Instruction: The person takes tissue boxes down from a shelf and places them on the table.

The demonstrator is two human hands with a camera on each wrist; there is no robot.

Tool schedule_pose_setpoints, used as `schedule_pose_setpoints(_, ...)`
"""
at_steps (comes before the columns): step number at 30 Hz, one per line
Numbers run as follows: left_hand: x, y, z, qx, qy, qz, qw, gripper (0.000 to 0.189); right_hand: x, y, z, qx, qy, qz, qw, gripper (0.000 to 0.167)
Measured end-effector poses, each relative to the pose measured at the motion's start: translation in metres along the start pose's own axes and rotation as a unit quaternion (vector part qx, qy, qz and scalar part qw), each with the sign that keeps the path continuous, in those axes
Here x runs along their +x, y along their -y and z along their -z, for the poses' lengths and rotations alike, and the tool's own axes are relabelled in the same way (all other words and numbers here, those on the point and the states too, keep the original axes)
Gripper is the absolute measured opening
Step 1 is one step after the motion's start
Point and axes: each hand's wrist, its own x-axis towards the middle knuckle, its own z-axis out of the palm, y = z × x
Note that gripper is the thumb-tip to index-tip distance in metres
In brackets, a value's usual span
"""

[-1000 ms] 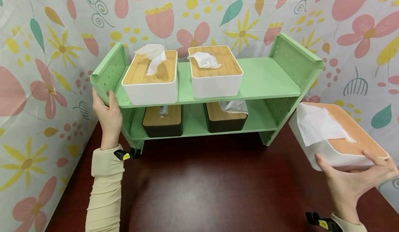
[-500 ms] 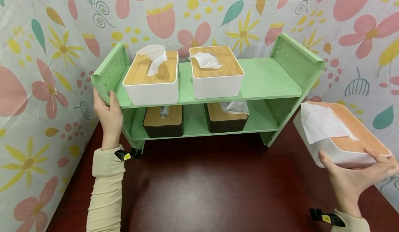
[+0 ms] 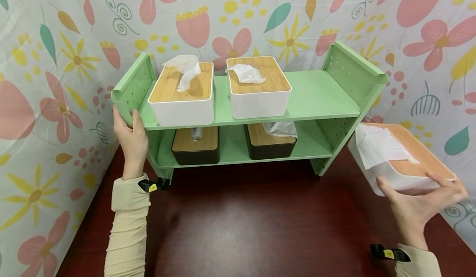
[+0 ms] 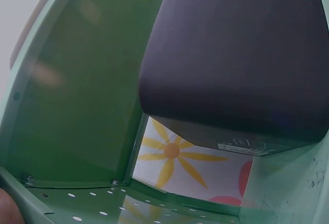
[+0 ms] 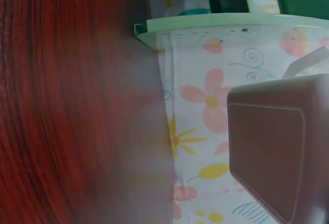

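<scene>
At the right of the head view, my right hand (image 3: 425, 202) grips a white tissue box (image 3: 379, 177) by its near end, thumb on one side and fingers on the other. The box has a wooden lid with a tissue hanging out, and it is tilted beside the rack. Its underside (image 5: 264, 154) shows in the right wrist view. My left hand (image 3: 131, 138) holds the left side panel of the green two-tier shelf rack (image 3: 316, 91), thumb at the upper shelf's front corner. On the upper shelf stand two more white tissue boxes (image 3: 182, 109) (image 3: 260, 103) with wooden lids.
Two black tissue boxes (image 3: 195, 155) (image 3: 271, 149) with wooden lids sit on the lower shelf. The rack stands on a dark red wooden table (image 3: 241, 227). A flower-patterned curtain (image 3: 238, 16) hangs behind and at both sides.
My right hand with the tissue box shifts slightly right, then back left and a little up. My left hand keeps its hold on the rack.
</scene>
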Motion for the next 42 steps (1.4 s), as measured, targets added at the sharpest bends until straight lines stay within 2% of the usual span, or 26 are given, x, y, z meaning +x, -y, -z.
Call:
schedule_pose_setpoints(5, -0.002, 0.002, 0.001, 0.000, 0.003, -0.009, 1.0000, 0.044, 0.001, -0.007, -0.001, -0.016, 0.007, -0.001, 0.9998, 0.070)
schedule_pose_setpoints(14, -0.002, 0.001, 0.000, 0.009, 0.002, -0.012, 0.9999, 0.042, 0.006, -0.015, -0.004, -0.012, 0.011, 0.000, 0.9999, 0.069)
schedule_pose_setpoints(23, -0.001, 0.004, 0.000, 0.004, 0.001, -0.007, 1.0000, 0.044, 0.005, -0.042, -0.006, -0.025, 0.020, 0.004, 0.9995, 0.073)
schedule_pose_setpoints(29, 0.000, 0.003, 0.000, 0.004, 0.003, -0.010, 0.9999, 0.044, 0.006, -0.038, -0.009, -0.017, 0.017, -0.001, 0.9997, 0.067)
schedule_pose_setpoints(42, 0.000, 0.004, 0.001, 0.002, -0.001, -0.002, 1.0000, 0.044, 0.011, -0.038, -0.016, -0.041, 0.022, -0.030, 0.9984, 0.061)
